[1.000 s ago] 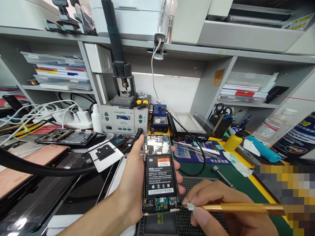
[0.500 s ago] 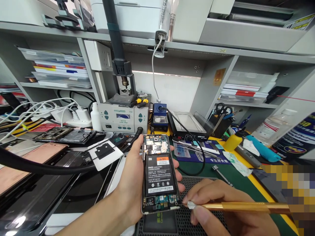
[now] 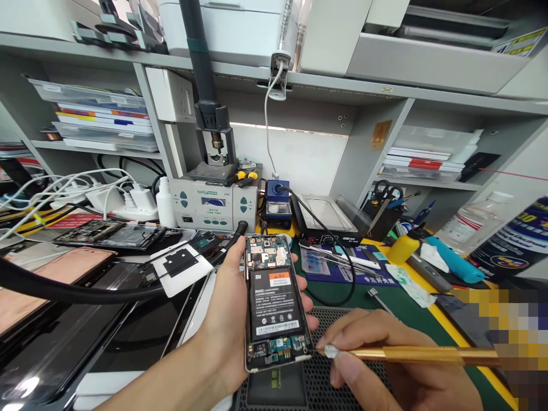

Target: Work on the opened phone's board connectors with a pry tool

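My left hand (image 3: pixel 229 308) grips an opened smartphone (image 3: pixel 277 314), thumb along its left edge and fingers curled round the right. A black battery (image 3: pixel 274 302) fills its middle, with circuit boards bare above and below. Between the thumb and fingers of my right hand (image 3: pixel 368 354) is a slim gold-handled tool (image 3: pixel 411 355) with a silvery collar. Its thin dark tip points at the phone's lower right corner; whether it touches I cannot tell. Beneath the phone lie a dark flat piece with green lettering (image 3: pixel 277 388) and a black perforated mat (image 3: pixel 338 325).
Opened phones and panels (image 3: pixel 115 234) crowd the left side, crossed by a thick black hose (image 3: pixel 85 291). A hot-air station (image 3: pixel 214 205) stands behind. Tweezers (image 3: pixel 342 257), a yellow bottle (image 3: pixel 402 246) and a small brush-like tool (image 3: pixel 383 301) lie to the right on a green mat.
The phone has shifted slightly left and tilts a little more in my left hand. The gold-handled tool and right hand have moved slightly left and up.
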The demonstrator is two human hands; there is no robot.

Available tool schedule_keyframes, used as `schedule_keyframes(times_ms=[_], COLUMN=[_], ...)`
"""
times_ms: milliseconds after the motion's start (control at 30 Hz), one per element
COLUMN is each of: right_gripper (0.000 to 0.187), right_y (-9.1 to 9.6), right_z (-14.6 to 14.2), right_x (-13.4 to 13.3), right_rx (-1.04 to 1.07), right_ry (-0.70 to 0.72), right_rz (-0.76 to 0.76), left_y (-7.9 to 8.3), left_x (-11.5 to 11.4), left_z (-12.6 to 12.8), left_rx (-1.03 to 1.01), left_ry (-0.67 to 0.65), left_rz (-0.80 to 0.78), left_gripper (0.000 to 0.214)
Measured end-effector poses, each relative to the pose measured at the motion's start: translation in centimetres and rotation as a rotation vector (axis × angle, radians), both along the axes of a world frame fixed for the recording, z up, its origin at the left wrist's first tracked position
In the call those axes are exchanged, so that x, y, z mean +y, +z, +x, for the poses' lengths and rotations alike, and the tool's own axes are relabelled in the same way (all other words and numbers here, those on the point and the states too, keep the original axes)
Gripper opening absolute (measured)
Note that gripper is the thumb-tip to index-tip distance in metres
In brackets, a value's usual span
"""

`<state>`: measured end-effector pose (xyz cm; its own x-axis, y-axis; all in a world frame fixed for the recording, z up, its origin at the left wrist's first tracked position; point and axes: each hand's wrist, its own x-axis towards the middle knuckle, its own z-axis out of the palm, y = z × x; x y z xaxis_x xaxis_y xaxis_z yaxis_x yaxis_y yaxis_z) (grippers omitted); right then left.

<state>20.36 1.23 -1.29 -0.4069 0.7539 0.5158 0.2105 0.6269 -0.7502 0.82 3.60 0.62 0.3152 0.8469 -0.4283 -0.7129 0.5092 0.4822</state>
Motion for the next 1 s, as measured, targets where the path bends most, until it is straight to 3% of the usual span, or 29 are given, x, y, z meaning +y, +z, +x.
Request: schedule_keyframes(times_ms=[167,300,400,533,667,1000], right_gripper=[0.019,0.009,0.016,0.023,0.033,0.03], right_y=[-0.4,-0.3,0.2,0.8,1.1,0.8], right_z=[0.1,0.0,-0.2,-0.5,-0.6,-0.5], right_x=[0.2,0.1,0.0,-0.1,0.2,1.0], right_rx=[-0.005,0.049,0.057,0.043,0.067,0.172], right_ry=[-0.035,-0.056,-0.075,-0.078,-0.095,0.01], right_rz=[-0.12,-0.367,-0.503,-0.555,-0.698,-0.827], left_y=[0.1,0.2,0.3,0.1,-0.4,-0.9], left_x=[0.1,0.1,0.0,0.1,0.1,0.3], left_z=[0.1,0.1,0.1,0.0,0.0,-0.3], left_rx=[-0.017,0.016,0.019,0.006,0.024,0.035], left_ry=[0.062,0.08,0.085,0.099,0.079,0.044], left_rz=[-0.047,-0.076,-0.079,-0.078,-0.087,-0.107], left_gripper=[0.067,0.067,0.068,0.065,0.067,0.073])
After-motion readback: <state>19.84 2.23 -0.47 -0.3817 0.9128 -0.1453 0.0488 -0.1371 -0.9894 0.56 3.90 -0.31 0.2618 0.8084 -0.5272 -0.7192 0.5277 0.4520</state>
